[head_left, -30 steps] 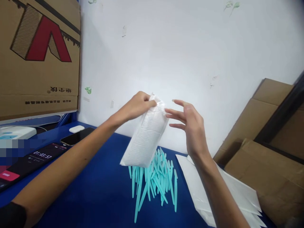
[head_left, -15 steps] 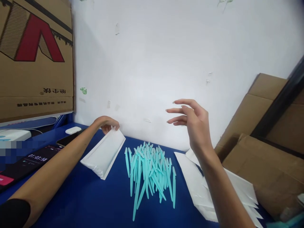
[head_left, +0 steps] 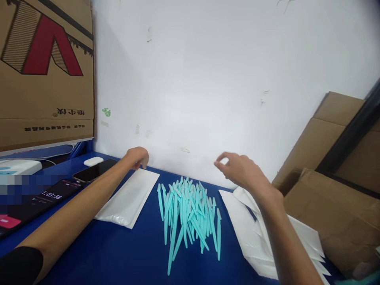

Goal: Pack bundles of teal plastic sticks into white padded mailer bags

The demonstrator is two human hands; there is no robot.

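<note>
My left hand (head_left: 140,156) hovers at the far end of a white packet (head_left: 127,200), its bent fingers pointing down and partly hidden. The packet lies flat on the blue table, its near end bulging and shiny like plastic. My right hand (head_left: 236,166) is raised in front of the wall, thumb and forefinger pinched into a ring with nothing visible in them. Between my arms spreads a pile of teal eyebrow razors (head_left: 185,213) with pale blade covers. Beneath my right forearm lie several white paper envelopes (head_left: 246,233), overlapping one another.
On the left are a phone with a lit timer (head_left: 50,198), a dark phone (head_left: 92,170) and a small white case (head_left: 93,161). A large printed carton (head_left: 47,91) stands above them. Brown cardboard (head_left: 329,209) leans at the right, and a white wall (head_left: 192,87) rises behind the table.
The packet, tilted up at its far end before, now lies flat, and my left hand has come off its edge. My right hand has dropped and its spread fingers have closed into a pinch.
</note>
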